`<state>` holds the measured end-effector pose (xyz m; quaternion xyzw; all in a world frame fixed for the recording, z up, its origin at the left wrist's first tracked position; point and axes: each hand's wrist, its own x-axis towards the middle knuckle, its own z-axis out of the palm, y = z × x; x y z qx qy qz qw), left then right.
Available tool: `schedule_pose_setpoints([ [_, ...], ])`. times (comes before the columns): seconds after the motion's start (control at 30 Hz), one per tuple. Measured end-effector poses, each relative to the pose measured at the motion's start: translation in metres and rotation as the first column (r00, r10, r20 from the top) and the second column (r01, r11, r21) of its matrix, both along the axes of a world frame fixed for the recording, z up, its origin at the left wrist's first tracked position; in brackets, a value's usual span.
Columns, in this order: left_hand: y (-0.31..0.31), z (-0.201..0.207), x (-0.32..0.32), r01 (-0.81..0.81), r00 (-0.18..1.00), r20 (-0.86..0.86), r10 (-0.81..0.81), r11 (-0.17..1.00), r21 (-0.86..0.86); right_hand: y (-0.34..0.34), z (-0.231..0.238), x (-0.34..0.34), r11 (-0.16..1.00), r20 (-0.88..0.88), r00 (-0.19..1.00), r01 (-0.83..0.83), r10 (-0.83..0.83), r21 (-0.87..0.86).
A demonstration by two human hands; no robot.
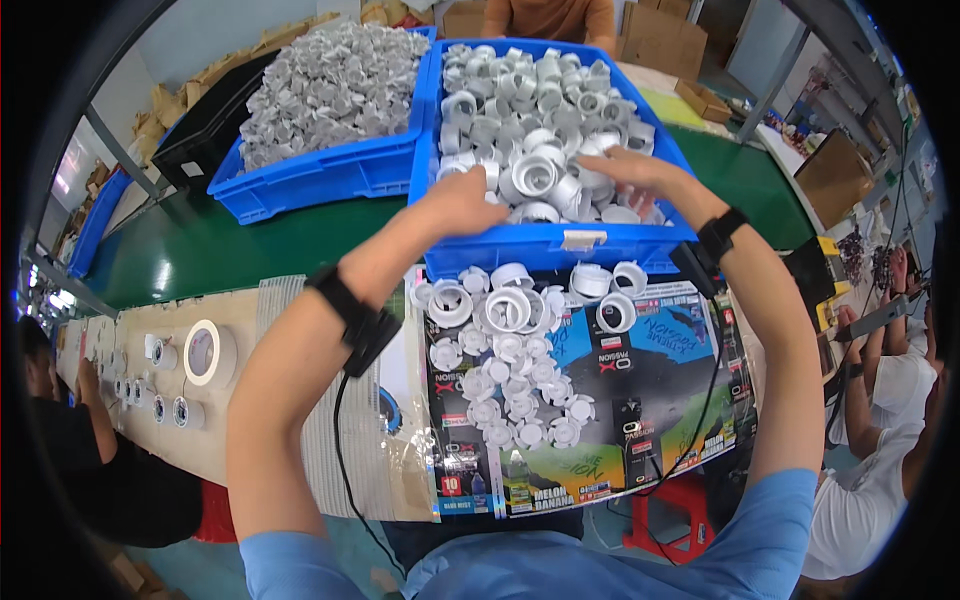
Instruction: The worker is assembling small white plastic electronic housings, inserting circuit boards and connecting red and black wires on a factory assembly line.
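Note:
Both my hands reach into a blue bin [500, 245] heaped with white plastic ring-shaped fittings [535, 172]. At the bin's near left, my left hand [462, 204] rests against the fittings, thumb apart from the fingers, whose tips are partly hidden. My right hand [640, 174] lies over the heap on the right with its fingers stretched out, open. In front of the bin, several more white fittings [507, 310] stand on a printed sheet [650, 400]. A cluster of small white plastic caps [522, 405] lies beside them.
To the left, another blue bin [330, 165] is piled with small white caps, beside a black crate [215, 125]. Rolls of tape [208, 355] stand on the left bench. Other people sit at both sides, and one is behind the bins. A red stool [675, 520] is below.

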<state>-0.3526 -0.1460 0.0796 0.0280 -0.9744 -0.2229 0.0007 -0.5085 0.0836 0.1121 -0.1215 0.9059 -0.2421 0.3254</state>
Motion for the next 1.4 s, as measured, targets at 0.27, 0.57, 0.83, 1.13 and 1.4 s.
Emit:
schedule_pose_setpoints([
  [0.27,0.008,-0.046,-0.067,-0.129,0.975,0.189,0.116,0.990,0.061,-0.035,-0.037,-0.015,0.974,0.010,0.983,-0.183,0.185,-0.131],
  [0.57,0.015,-0.035,-0.070,-0.049,0.945,0.328,0.013,0.993,0.103,-0.041,-0.052,-0.004,0.989,-0.147,0.986,-0.098,0.081,-0.108],
  [0.83,-0.004,-0.076,-0.098,-0.201,0.970,0.183,0.161,0.953,0.229,-0.038,-0.051,-0.002,0.838,0.021,0.906,-0.383,0.423,-0.388],
  [1.13,0.004,-0.047,-0.079,0.178,0.941,0.201,-0.274,0.902,0.394,-0.043,-0.049,0.004,0.862,-0.006,0.958,-0.259,0.285,-0.435],
  [1.4,0.013,-0.044,-0.086,-0.200,0.977,0.089,0.192,0.976,0.089,-0.049,-0.065,0.001,0.841,-0.039,0.982,-0.180,0.186,-0.511],
])
